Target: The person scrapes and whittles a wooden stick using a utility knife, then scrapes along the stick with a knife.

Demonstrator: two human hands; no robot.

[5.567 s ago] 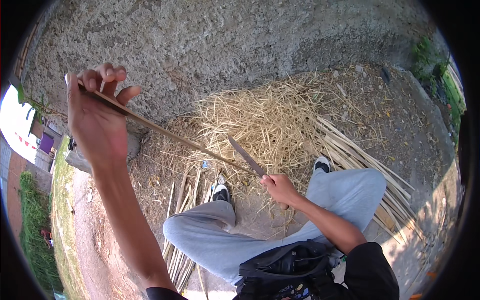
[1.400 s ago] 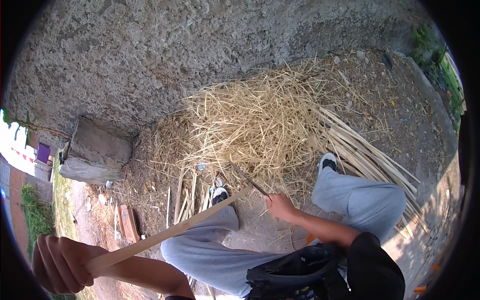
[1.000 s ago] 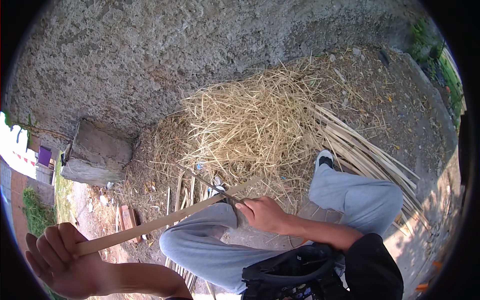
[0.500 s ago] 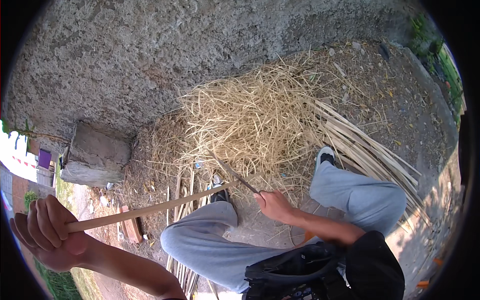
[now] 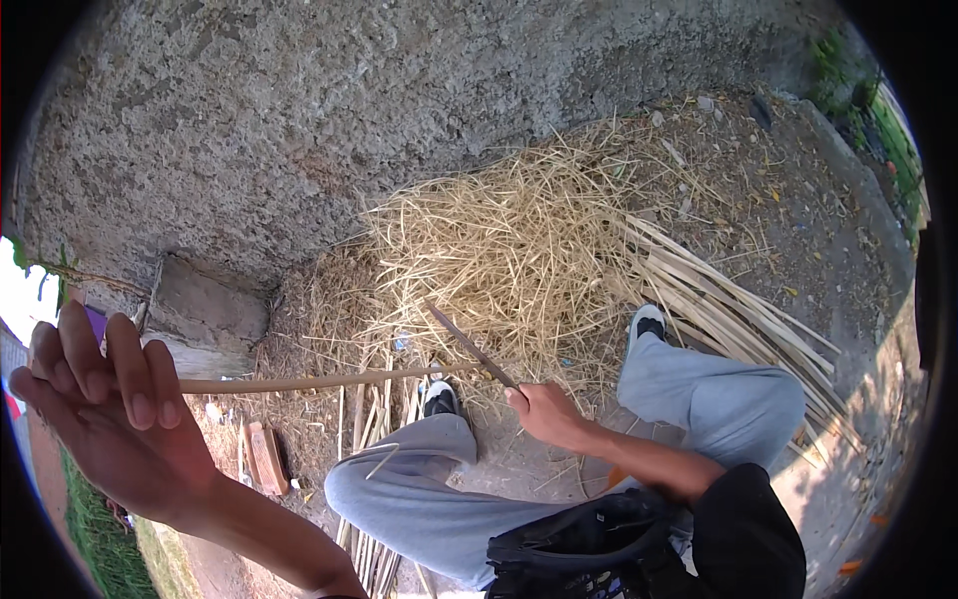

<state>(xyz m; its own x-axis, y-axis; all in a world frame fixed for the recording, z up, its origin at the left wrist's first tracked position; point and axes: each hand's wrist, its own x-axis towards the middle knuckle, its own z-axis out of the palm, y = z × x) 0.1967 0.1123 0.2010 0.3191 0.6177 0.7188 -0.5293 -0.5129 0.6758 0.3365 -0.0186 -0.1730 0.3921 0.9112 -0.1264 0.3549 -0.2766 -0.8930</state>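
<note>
Shaving looks underway: the left hand (image 5: 120, 409) pinches 1 bamboo strip (image 5: 329, 379), the right hand (image 5: 544, 411) grips a knife (image 5: 469, 344), needing a steady stroke.

A long thin cane strip (image 5: 329, 380), pale tan and straight, runs nearly level above the person's left knee, its left end pinched in the fingers of the raised left hand (image 5: 115, 419) and its right end reaching towards the knife. The knife (image 5: 471, 346) has a narrow dark blade pointing up and to the left over the straw pile, its handle closed inside the right hand (image 5: 544, 411). The blade seems to meet the strip's end, though the straw behind blurs it.
</note>
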